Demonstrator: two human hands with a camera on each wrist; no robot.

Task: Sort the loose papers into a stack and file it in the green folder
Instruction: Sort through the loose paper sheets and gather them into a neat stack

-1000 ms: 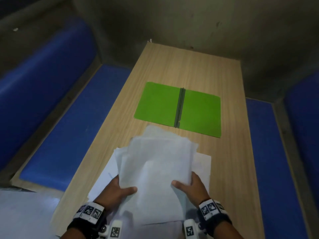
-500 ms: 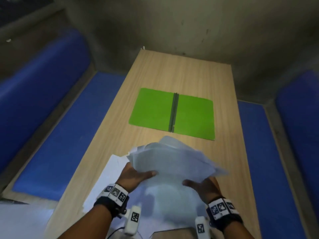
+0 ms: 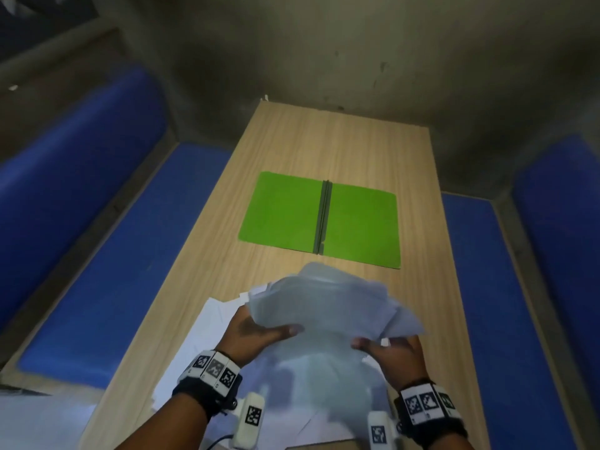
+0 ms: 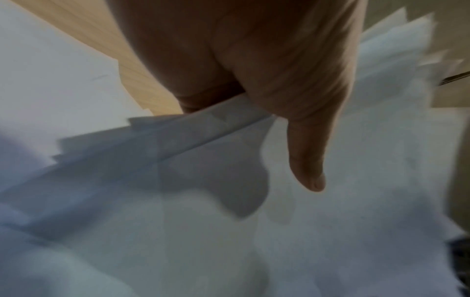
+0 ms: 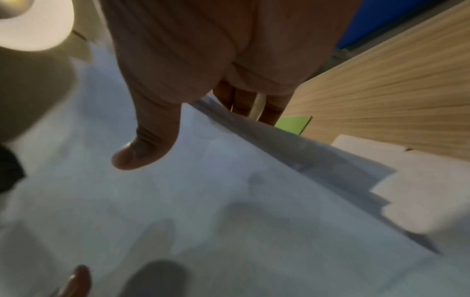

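Both hands, left (image 3: 256, 332) and right (image 3: 394, 350), gripping sheaf of papers (image 3: 328, 306) by near corners, far edge tilted toward open green folder (image 3: 319, 219), spine running away along tabletop (image 3: 341, 147).

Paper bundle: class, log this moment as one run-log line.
both hands: left hand, right hand grip paper bundle | edges uneven | loose sheets on table | green folder open, empty
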